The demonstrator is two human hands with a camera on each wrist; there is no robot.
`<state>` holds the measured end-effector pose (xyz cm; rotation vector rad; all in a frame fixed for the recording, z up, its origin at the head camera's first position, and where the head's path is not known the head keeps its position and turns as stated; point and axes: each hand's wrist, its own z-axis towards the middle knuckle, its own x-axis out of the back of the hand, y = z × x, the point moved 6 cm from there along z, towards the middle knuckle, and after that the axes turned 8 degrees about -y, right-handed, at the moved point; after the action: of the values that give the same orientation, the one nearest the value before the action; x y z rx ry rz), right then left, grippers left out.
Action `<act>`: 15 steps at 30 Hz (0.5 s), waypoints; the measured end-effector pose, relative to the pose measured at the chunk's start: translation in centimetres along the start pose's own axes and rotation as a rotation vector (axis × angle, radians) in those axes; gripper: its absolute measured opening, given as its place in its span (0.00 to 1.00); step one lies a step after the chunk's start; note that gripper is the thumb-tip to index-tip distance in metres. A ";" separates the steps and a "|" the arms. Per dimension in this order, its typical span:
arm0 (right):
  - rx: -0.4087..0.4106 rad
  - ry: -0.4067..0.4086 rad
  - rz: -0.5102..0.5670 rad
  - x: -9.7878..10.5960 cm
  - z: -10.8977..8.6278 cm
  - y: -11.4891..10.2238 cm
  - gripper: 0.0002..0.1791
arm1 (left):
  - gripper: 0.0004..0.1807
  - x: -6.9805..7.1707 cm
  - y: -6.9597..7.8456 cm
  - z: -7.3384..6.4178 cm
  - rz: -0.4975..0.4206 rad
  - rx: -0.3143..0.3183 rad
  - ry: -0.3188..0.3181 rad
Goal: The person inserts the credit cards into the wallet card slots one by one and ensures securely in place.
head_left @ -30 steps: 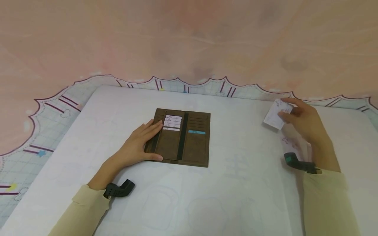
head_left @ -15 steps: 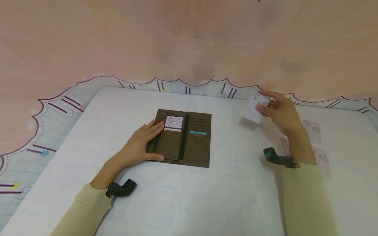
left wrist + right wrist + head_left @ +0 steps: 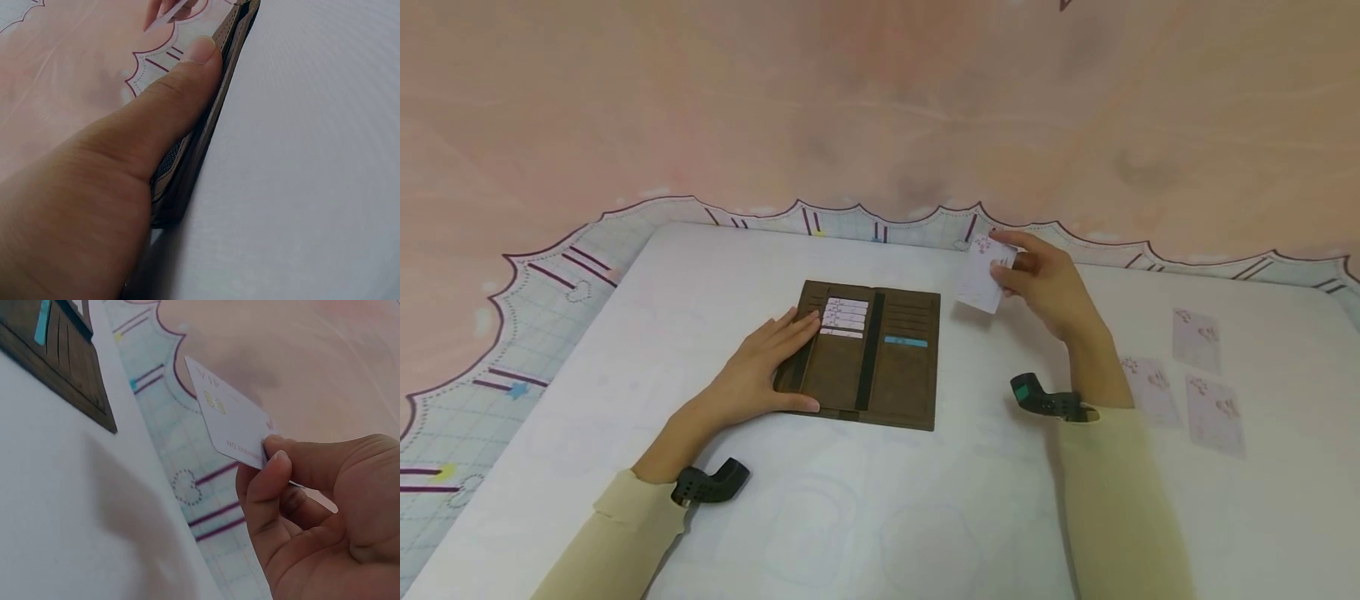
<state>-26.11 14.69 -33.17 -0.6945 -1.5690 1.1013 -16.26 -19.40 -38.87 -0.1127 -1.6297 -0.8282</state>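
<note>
A brown wallet point(image 3: 904, 392) lies unfolded on the white table. Several white cards point(image 3: 844, 315) stick out of its left-side slots, and a blue card point(image 3: 906, 342) shows in a right-side slot. My left hand point(image 3: 756, 371) rests on the wallet's left part, fingers extended; in the left wrist view the thumb point(image 3: 169, 94) lies along its edge. To the right of the wallet, my right hand point(image 3: 1052, 292) pinches a white card point(image 3: 981, 279) above the table. The right wrist view shows that card point(image 3: 237, 422) with "VIP" print and a gold chip, thumb and fingers at one end.
Three more white cards lie on the table at the right: an upper one point(image 3: 1197, 340), a left one point(image 3: 1152, 393) and a lower one point(image 3: 1216, 417). Behind the white table point(image 3: 962, 517) run a scalloped patterned border point(image 3: 917, 229) and a pinkish surface point(image 3: 850, 100).
My right hand has carried the pinched card leftward, toward the wallet, uncovering the three cards at the right. The left hand has stayed on the wallet.
</note>
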 end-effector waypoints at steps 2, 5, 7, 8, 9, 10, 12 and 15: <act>-0.011 -0.003 0.011 -0.6 0.3 0.2 0.27 | 0.60 -0.1 0.0 0.1 0.000 0.003 -0.003; -0.023 -0.006 0.038 -1.4 0.7 0.7 0.26 | 0.60 -0.1 0.1 0.1 -0.004 0.005 -0.005; -0.020 -0.011 0.065 -1.9 0.9 1.0 0.26 | 0.60 -0.2 0.2 0.1 -0.004 0.006 -0.007; -0.020 -0.016 0.085 -2.1 1.0 1.1 0.26 | 0.60 -0.2 0.2 0.1 -0.004 0.005 -0.007; -0.020 -0.020 0.104 -2.4 1.1 1.2 0.26 | 0.60 -0.1 0.2 0.1 -0.002 0.004 -0.007; -0.019 -0.023 0.123 -2.7 1.2 1.3 0.26 | 0.60 -0.1 0.2 0.1 -0.001 0.004 -0.008; -0.019 -0.029 0.140 -3.2 1.5 1.3 0.26 | 0.60 -0.1 0.3 0.1 0.001 0.006 -0.009; -0.021 -0.033 0.135 -4.1 1.9 1.4 0.26 | 0.60 0.0 0.1 0.1 0.005 0.013 -0.010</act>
<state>-26.87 11.20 -36.19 -0.8102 -1.5822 1.2022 -16.24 -19.26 -38.80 -0.1119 -1.6429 -0.8136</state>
